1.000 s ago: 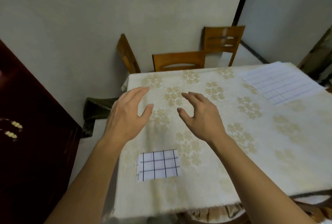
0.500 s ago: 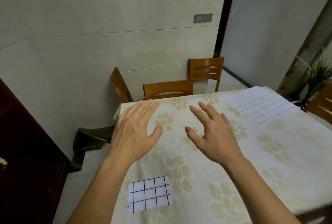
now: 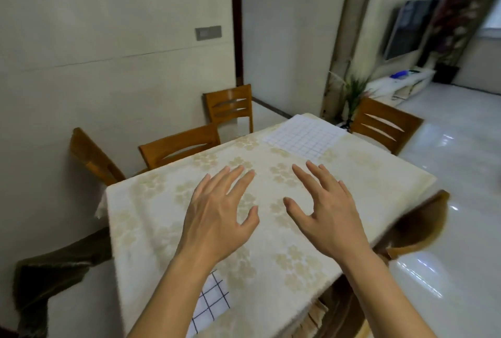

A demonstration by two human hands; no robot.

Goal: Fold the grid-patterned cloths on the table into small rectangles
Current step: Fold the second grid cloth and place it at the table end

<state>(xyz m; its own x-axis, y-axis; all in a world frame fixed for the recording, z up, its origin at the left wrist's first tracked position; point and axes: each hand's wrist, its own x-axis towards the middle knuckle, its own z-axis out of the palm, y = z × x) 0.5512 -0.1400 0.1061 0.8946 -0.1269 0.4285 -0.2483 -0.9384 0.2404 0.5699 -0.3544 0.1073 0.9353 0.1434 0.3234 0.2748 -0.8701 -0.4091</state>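
A white cloth with a fine grid [image 3: 305, 135] lies spread flat at the table's far corner. A small folded cloth with a bold black grid [image 3: 210, 302] sits near the front edge, partly hidden under my left forearm. My left hand [image 3: 217, 215] and my right hand [image 3: 326, 213] hover side by side above the middle of the table with fingers spread, holding nothing. Both are well short of the far cloth.
The table carries a cream flowered tablecloth [image 3: 151, 218]. Wooden chairs [image 3: 179, 145] stand along its far side, one more chair [image 3: 385, 123] sits beyond the far corner and another [image 3: 417, 232] at the right. A dark cloth [image 3: 51, 272] lies at the left.
The view has swung up and to the right, showing more of the room. Both hands stay spread and have moved forward over the table toward the far cloth. The folded cloth now lies under my left forearm.
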